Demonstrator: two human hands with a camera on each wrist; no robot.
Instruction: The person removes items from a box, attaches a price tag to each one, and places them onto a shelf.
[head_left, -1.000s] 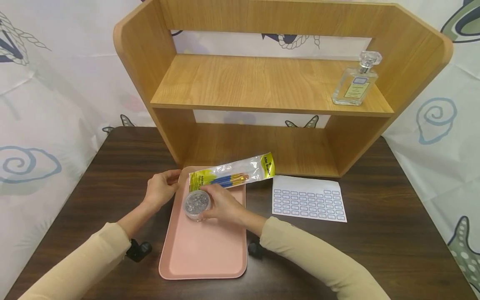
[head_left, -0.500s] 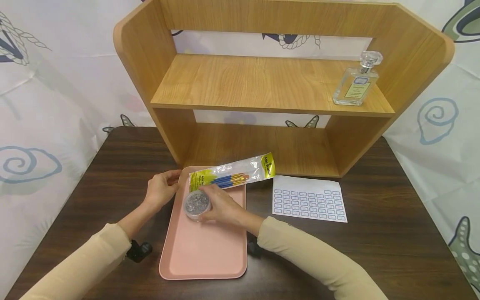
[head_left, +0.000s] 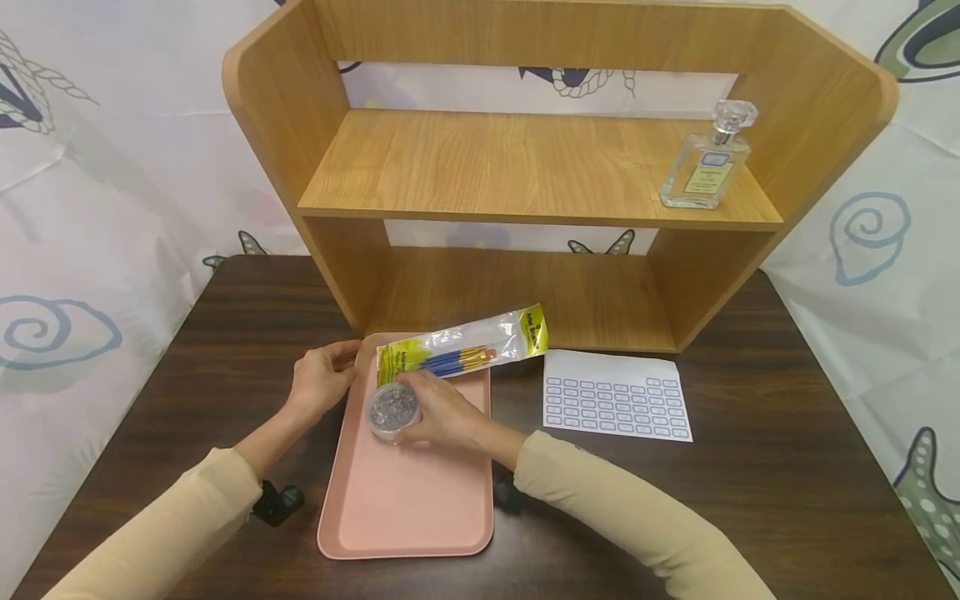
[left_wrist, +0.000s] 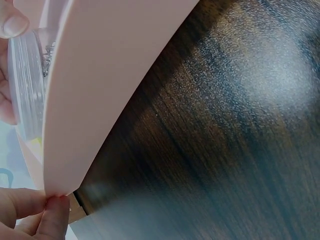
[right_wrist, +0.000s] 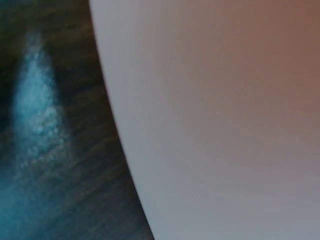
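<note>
Evidently, the tub of silvery bits (head_left: 392, 408) sits at the far left of the pink tray (head_left: 408, 508), just before the brush packet (head_left: 457, 354). I see the right hand (head_left: 444, 412) gripping its side, reaching in from the right. The left hand (head_left: 321, 383) pinches the tray's far left edge, I judge to steady it on the table (head_left: 750, 467).

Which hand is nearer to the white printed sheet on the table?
The right. The right hand grips the round container, to the left of the white printed sheet; the left hand is farther left, pinching the pink tray near its far-left corner.
</note>
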